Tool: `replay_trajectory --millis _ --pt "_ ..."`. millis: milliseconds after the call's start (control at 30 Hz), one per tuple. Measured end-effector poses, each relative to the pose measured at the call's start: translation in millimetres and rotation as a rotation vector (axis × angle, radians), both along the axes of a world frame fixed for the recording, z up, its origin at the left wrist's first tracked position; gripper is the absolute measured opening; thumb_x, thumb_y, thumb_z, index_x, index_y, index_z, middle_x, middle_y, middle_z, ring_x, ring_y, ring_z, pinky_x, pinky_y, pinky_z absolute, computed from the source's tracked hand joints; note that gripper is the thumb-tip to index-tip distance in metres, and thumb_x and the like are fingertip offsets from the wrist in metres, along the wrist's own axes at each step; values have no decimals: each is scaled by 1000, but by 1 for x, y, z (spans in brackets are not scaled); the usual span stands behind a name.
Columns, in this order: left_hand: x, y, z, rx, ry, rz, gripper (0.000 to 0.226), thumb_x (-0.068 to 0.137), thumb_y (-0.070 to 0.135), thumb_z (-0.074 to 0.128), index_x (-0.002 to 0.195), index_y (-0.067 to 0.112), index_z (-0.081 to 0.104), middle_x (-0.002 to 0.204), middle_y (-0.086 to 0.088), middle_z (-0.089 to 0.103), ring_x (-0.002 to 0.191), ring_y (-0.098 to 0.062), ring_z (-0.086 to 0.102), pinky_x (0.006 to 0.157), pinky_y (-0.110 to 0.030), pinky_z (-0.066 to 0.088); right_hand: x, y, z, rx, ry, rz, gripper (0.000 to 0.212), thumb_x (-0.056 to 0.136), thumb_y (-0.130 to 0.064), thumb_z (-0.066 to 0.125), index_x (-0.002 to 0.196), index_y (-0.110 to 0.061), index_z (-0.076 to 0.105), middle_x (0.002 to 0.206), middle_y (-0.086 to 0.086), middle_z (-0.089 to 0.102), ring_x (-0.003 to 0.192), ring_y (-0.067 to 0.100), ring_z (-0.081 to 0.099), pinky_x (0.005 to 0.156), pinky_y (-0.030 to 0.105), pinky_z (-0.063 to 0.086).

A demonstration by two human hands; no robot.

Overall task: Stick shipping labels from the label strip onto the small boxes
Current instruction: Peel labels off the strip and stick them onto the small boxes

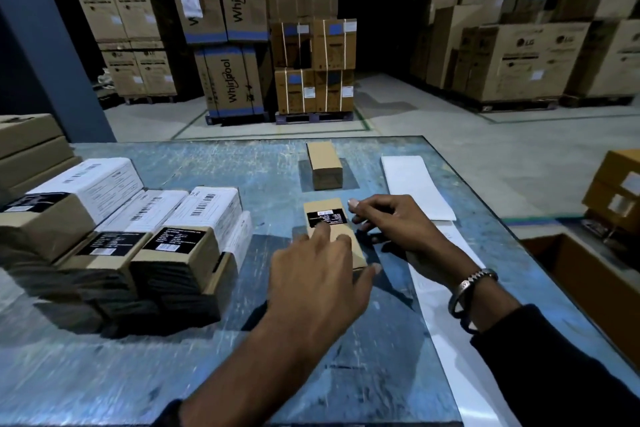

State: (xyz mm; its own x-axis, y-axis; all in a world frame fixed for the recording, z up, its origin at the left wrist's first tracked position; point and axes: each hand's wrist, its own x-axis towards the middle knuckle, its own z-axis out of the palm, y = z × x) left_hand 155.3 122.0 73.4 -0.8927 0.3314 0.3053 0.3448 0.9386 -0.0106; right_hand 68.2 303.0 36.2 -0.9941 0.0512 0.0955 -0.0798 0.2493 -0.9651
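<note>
Head view showed the left hand (317, 282) lying spread, fingers straight, on a small brown cardboard box (332, 230) bearing a black label (326, 218). Just right, the right hand (391, 224) hovered with loosely curled fingers, holding nothing, above the white paper label strip (420, 189). Left of both hands stood stacked labelled cardboard boxes (138, 236) on the scuffed blue table (207, 357); beyond them, another plain box (324, 165).

We have a single view, worn on the person's head, wide-angled and bending straight lines near the edges. It looks forward and down over the blue desk (207, 166) from its near side, close enough that both forearms reach in from the bottom edge. Beyond the desk's far edge we face a warehouse floor (433, 121) and stacked cartons (235, 10) well off in the dim background.
</note>
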Motion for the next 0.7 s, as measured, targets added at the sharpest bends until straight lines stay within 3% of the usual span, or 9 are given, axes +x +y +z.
replay_trajectory --millis 100,167,233,333,400,500,600,700 --pt "-12 -11 -1 248 -97 -109 38 94 63 54 105 31 71 107 11 66 95 -18 69 75 -35 53 6 5 8 -65 -56 71 24 92 -44 81 104 -23 83 101 10 80 87 18 73 69 29 53" --pt "-30 -20 0 407 -100 -117 25 93 43 64 115 34 71 111 12 72 97 -16 71 81 -37 58 8 11 13 -50 -81 140 21 92 -36 82 110 -25 83 107 7 82 95 17 73 75 28 53" --pt "-53 -25 -1 383 -68 -116 40 91 23 67 130 34 65 124 9 69 107 -22 68 85 -42 57 8 19 17 -20 -116 222 30 91 -35 84 120 -28 80 117 4 80 101 16 72 84 33 52" --pt "-85 -23 -3 355 -160 -174 70 85 12 64 151 30 49 150 1 55 131 -28 55 100 -48 51 13 28 22 76 -191 363 68 81 -35 92 143 -38 64 136 -15 71 120 6 70 98 30 57" --pt "-101 -23 -9 392 -218 -263 73 81 13 46 153 26 50 155 -6 54 140 -30 49 111 -48 45 15 29 22 159 -198 416 89 74 -31 97 151 -42 53 145 -19 61 128 3 63 103 27 56" --pt "-109 -27 -19 438 -244 -301 67 87 25 33 149 23 59 154 -5 57 142 -25 49 118 -36 36 14 30 23 206 -171 444 91 74 -20 98 150 -43 54 146 -20 60 132 2 60 107 28 54" --pt "-105 -30 -19 297 -183 -273 64 90 35 29 144 25 64 149 3 60 133 -20 50 110 -35 38 12 35 23 166 -179 472 89 77 -4 94 150 -38 56 144 -14 64 131 4 62 107 29 55" --pt "-97 -33 -13 107 -68 -217 60 89 44 23 124 28 69 119 5 65 105 -19 53 92 -40 42 12 42 24 133 -192 476 82 78 6 89 147 -30 61 138 -1 71 129 13 66 104 33 57"
